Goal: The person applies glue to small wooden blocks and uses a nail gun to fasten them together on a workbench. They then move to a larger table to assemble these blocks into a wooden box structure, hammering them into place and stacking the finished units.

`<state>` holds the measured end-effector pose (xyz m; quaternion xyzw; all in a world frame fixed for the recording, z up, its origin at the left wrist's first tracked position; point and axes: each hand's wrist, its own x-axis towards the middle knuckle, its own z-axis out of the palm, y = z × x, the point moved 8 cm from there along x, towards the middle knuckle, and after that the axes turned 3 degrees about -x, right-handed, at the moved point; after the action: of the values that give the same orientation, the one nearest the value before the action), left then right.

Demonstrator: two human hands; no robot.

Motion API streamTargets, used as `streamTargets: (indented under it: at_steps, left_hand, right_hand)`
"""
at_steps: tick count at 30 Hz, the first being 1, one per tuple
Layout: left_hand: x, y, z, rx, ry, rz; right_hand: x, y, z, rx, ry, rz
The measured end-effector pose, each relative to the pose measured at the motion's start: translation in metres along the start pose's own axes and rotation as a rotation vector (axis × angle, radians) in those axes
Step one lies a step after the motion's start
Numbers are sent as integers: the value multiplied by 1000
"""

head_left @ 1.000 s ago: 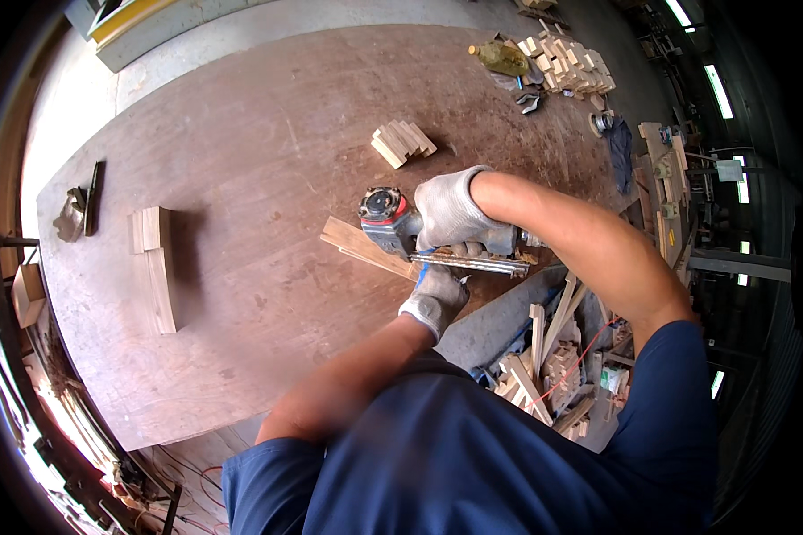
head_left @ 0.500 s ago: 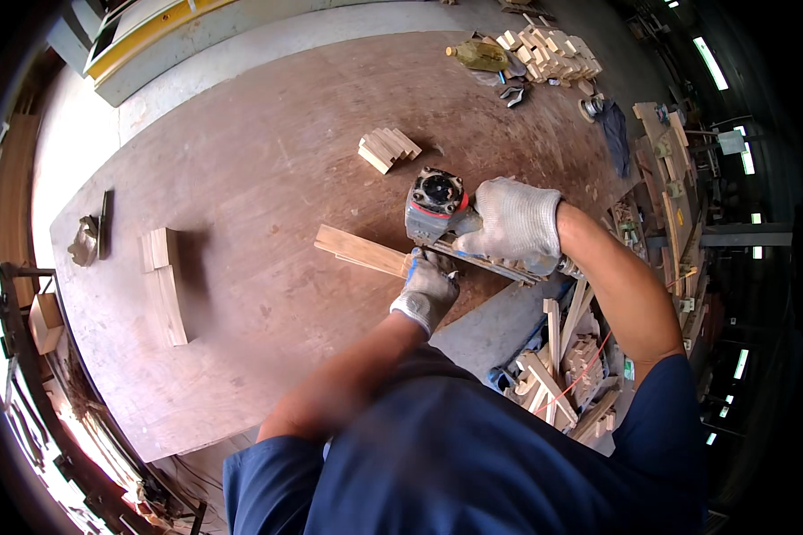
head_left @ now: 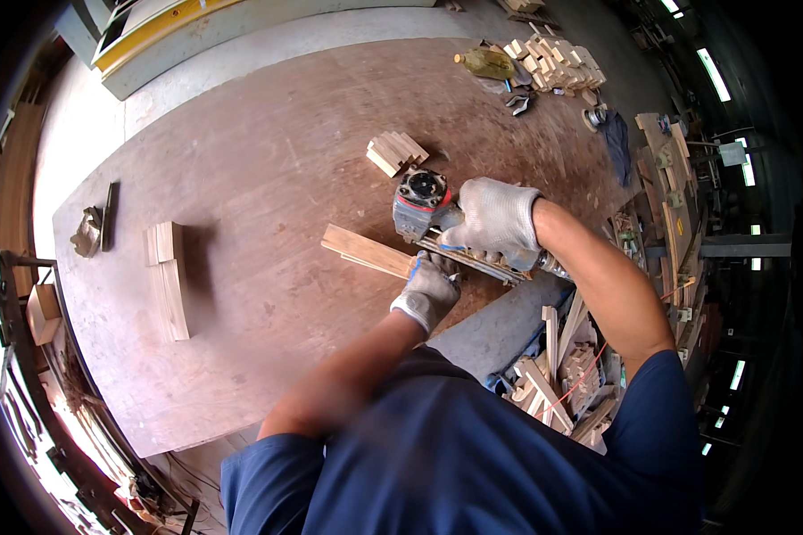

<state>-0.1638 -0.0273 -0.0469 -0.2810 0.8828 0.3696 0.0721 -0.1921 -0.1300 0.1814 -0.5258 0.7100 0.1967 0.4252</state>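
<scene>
The right hand [head_left: 495, 216], in a pale knitted work glove, holds a grey, red-banded power nailer with a round black cap [head_left: 419, 198]; its fingers are wrapped around the handle. The cap faces upward, and the tool's long metal magazine [head_left: 486, 265] slants down toward the right, just beside the left hand [head_left: 429, 290]. That hand wears a similar pale glove with blue at the fingers, which are bent closed over the near end of two flat, light-brown wooden strips [head_left: 366, 251]. Whether the left fingers also touch the magazine I cannot tell — the two overlap in this view. The strips lie one partly over the other on the broad reddish-brown wooden worktop [head_left: 268, 134], pointing away to the left, near its front edge.

Beyond the nailer's cap sits a small bundle of short pale wooden blocks [head_left: 395, 152]. Well apart to the left stands a stack of longer light-brown wooden pieces [head_left: 171, 290], with a thin dark bar [head_left: 109, 216] farther left. At the far right corner, a yellow-green plastic bottle [head_left: 488, 62] lies beside a large pile of pale wooden blocks [head_left: 558, 64].
</scene>
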Motion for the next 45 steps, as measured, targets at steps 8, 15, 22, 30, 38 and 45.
streamTargets:
  at_steps: [8,15,22,30,38,45]
  left_hand:
    - [-41,-31,-84,320,79,258]
    - [-39,-41,-89,247,123,305]
    - [-41,-45,-82,253,122,335]
    - [-51,-35,-95,222,162,330]
    - [-85,-39,-93,319,68,297]
    - [-102,-22,-4,339,36,361]
  right_hand:
    - [-57,43,8,-36,143,-25]
    - [-56,170,89,48,138,198]
    - [-9,249,117,75,418,408]
    - [81,278,139,87,705,421]
    - [95,256,195,33,622,297]
    - [31,173,190,76,1006,-71]
